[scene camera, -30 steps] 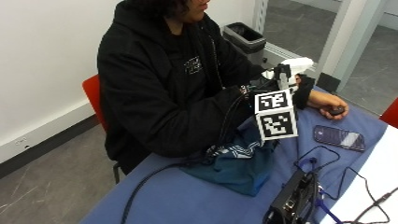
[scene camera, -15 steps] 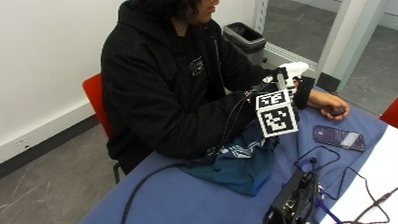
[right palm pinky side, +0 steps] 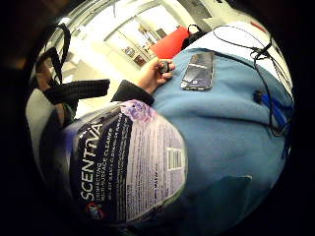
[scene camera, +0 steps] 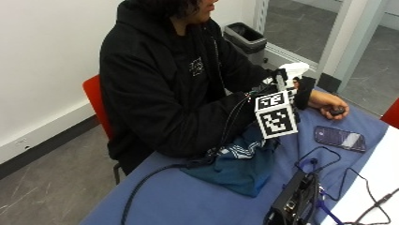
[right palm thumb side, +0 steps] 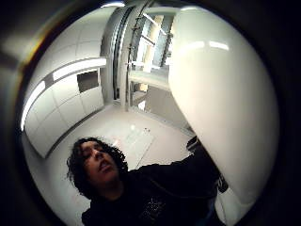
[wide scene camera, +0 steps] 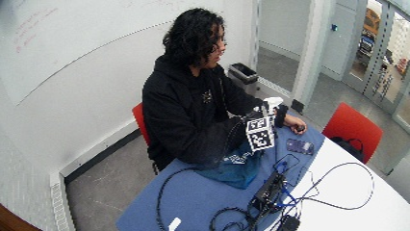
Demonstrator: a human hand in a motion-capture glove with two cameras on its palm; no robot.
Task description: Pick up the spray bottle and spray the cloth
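My gloved right hand [scene camera: 303,92] grips a spray bottle [scene camera: 294,71] by its neck and holds it upright in the air, white spray head on top. Its dark purple label [right palm pinky side: 127,162] fills the little finger side palm view, and the white spray head [right palm thumb side: 221,94] fills the thumb side view. Below and a little nearer lies the dark teal cloth [scene camera: 240,164], bunched on the blue table [scene camera: 187,201]; it is also in the wide view [wide scene camera: 234,169]. Bottle and cloth are apart.
The bare left hand [scene camera: 327,104] rests on the table past the bottle, holding a small black object. A phone [scene camera: 340,138] lies beside it. A black box [scene camera: 290,201] with cables stands at the table's near side. A bin [scene camera: 248,38] stands on the floor behind.
The hand and the bottle stay at about the same height above the cloth. The outside camera has shifted slightly.
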